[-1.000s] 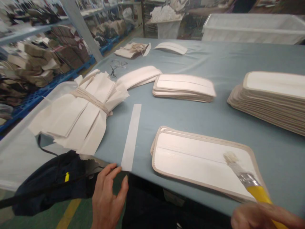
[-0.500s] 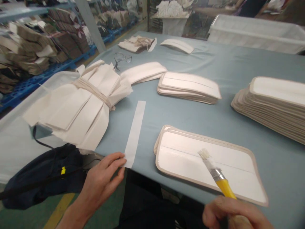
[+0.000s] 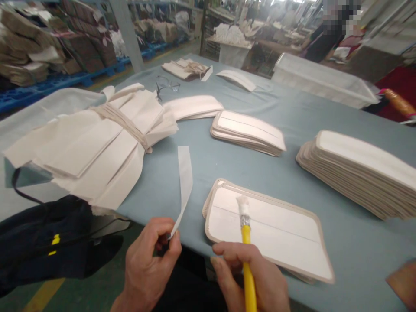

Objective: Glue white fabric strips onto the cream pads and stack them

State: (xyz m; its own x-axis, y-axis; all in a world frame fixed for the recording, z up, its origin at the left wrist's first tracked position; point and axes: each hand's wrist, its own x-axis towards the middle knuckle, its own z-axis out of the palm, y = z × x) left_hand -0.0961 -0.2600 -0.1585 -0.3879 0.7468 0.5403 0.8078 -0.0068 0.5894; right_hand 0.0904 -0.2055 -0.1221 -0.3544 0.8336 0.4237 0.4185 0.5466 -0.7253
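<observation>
Between thumb and fingers, my left hand (image 3: 151, 255) pinches the near end of a pale strip (image 3: 185, 173) at the table's front edge. The strip's far end rests on the cloth. My right hand (image 3: 256, 273) is closed round a brush with a yellow handle (image 3: 246, 236). Its white bristles are over the upper left part of a white panel with a beige rim (image 3: 276, 229), which lies on at least one similar panel. Whether the bristles touch the panel is unclear.
A tied bundle of beige pieces (image 3: 87, 143) lies left on the blue-grey table (image 3: 260, 173). Panel stacks stand at centre (image 3: 248, 130) and right (image 3: 364, 173). Glasses (image 3: 167, 84) and a clear bin (image 3: 321, 80) are further back. A brown object is at the lower right edge.
My left hand has lifted the strip's near end, which now bends upward. The brush has moved left over the panel and stands more upright. The view has shifted, showing more of the background.
</observation>
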